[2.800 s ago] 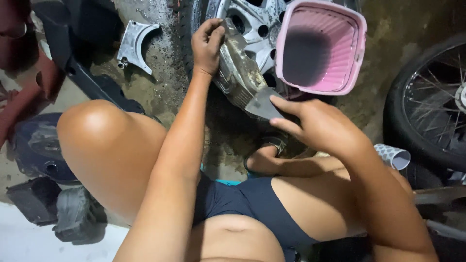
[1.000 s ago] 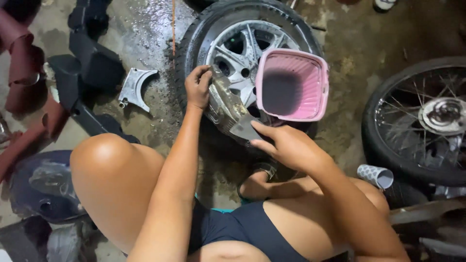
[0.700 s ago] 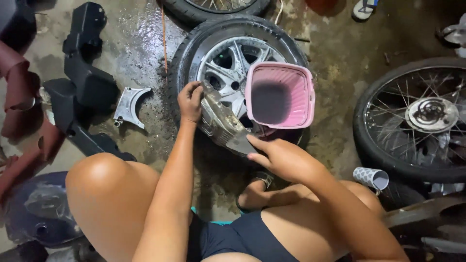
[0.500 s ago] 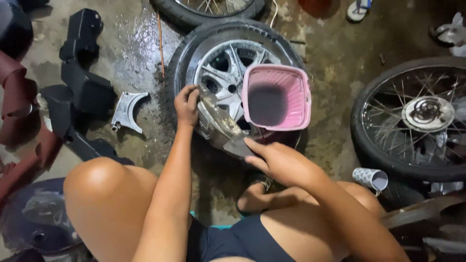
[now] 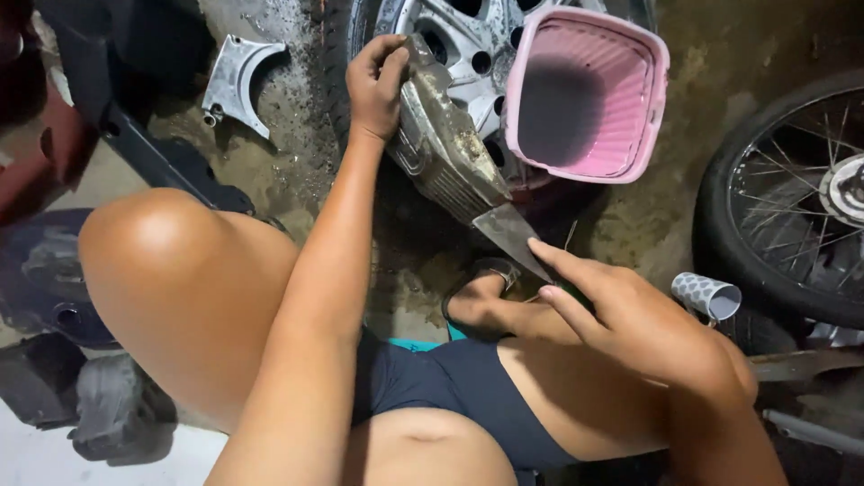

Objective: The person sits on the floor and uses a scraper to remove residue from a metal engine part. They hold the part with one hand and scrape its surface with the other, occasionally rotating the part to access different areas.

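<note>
My left hand (image 5: pixel 376 83) grips the top end of a dirty grey metal engine cover (image 5: pixel 443 144) that stands tilted against an alloy wheel (image 5: pixel 454 36) lying on the floor. My right hand (image 5: pixel 630 310) holds a flat metal scraper (image 5: pixel 513 236), index finger stretched along the blade, whose tip touches the cover's lower edge. A pink plastic basket (image 5: pixel 585 94) sits on the wheel just right of the cover, its inside in shadow.
A spoked motorcycle wheel (image 5: pixel 792 198) lies at the right with a small patterned cup (image 5: pixel 706 295) beside it. A curved grey metal bracket (image 5: pixel 236 79) lies on the wet concrete at the upper left. Dark plastic fairing parts (image 5: pixel 99 108) fill the left side.
The view has moved closer and lower onto the cover and basket. Both hands keep their hold; the scraper stays at the cover's lower edge.
</note>
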